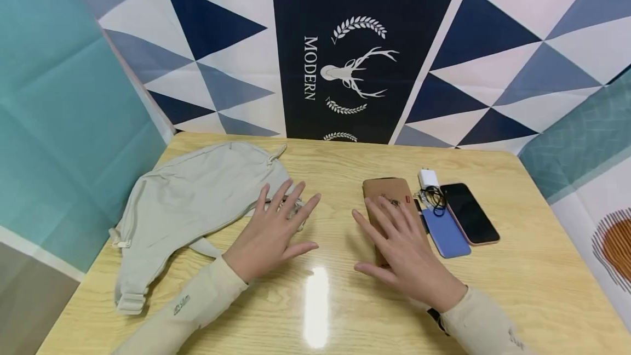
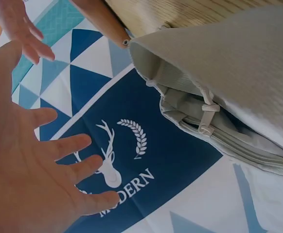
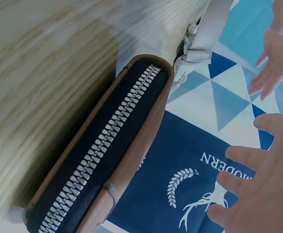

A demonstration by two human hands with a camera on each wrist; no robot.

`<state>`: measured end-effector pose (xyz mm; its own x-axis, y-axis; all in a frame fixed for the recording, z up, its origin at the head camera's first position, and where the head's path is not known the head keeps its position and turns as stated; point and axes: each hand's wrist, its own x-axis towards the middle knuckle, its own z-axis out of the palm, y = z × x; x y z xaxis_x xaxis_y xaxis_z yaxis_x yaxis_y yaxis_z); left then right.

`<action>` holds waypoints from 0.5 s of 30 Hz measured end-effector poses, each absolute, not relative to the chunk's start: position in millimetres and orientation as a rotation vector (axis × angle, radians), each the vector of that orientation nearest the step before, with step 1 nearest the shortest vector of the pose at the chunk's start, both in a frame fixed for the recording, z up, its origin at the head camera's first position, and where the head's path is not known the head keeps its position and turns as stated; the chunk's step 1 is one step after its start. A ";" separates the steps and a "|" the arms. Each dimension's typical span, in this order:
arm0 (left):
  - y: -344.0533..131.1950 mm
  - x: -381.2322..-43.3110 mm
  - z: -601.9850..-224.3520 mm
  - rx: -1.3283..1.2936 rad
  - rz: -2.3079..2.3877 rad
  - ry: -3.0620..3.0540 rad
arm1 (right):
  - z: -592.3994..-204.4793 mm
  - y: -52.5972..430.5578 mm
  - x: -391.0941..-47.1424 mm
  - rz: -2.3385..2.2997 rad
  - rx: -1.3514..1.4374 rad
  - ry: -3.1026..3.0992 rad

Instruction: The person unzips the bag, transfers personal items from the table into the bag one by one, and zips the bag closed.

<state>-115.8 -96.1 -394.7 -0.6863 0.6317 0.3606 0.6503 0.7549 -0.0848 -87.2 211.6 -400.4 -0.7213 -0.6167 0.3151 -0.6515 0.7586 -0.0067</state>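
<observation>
Bag [image 1: 197,196] at left; wallet [image 1: 383,188], charger [image 1: 428,178], phone [image 1: 470,215] at right.
My left hand [image 1: 273,234] and right hand [image 1: 406,251] hover apart, fingers spread, partly hiding bag, wallet.

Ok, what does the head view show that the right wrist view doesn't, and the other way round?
Only the head view: the dark-screened phone, blue slab, white plug and black cable.
Only the right wrist view: metal zipper teeth along the brown wallet.
Both: that wallet, the table, left hand, right hand, deer-print backdrop, and pale bag, partly cut off in the wrist view.
</observation>
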 end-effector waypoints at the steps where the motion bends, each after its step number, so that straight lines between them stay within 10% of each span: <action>1: -96.1 -115.1 -394.3 -0.995 -0.072 -2.581 | -401.0 210.8 -86.0 0.180 0.989 -2.671; 15: -103.8 -109.1 -386.8 -1.160 -0.210 -2.500 | -399.4 202.3 -84.6 0.316 1.011 -2.752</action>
